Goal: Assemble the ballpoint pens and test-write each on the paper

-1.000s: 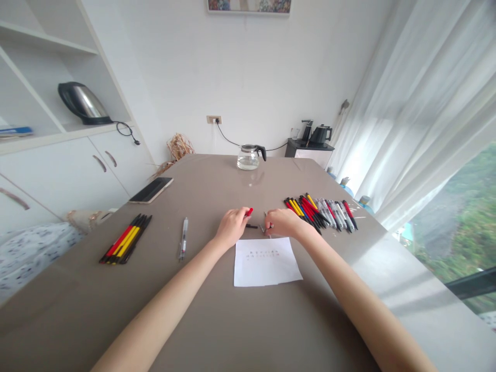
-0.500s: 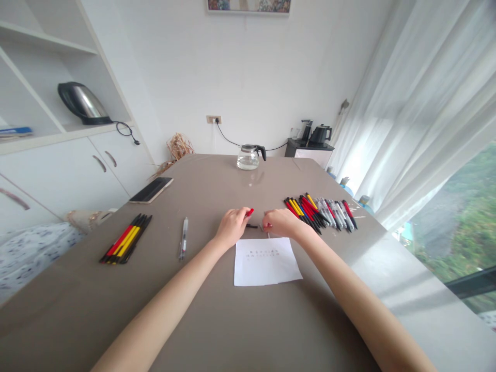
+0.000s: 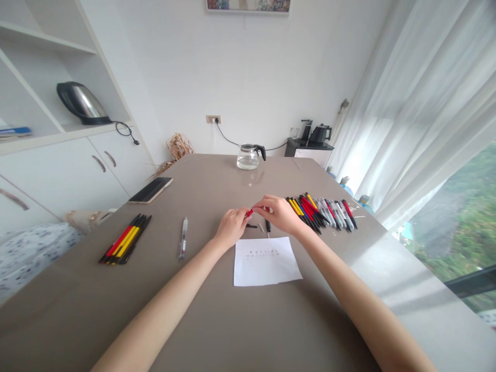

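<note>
My left hand is closed around a red pen barrel, whose end sticks out past the fingertips. My right hand pinches at that end, thumb and forefinger together; whatever small piece is between them I cannot make out. Below the hands, loose pen parts lie on the table: a short black piece, a small greyish piece and a black part with a thin pale tip. A white sheet of paper with handwriting lies just nearer to me.
Left of my arm are a clear pen and a row of red, yellow and black pens. A large group of pens lies to the right. Further off stand a glass pot and a dark flat device.
My right hand has risen from the small parts on the table and moved left to the end of the red barrel. The loose parts are now uncovered. My left hand stays in place.
</note>
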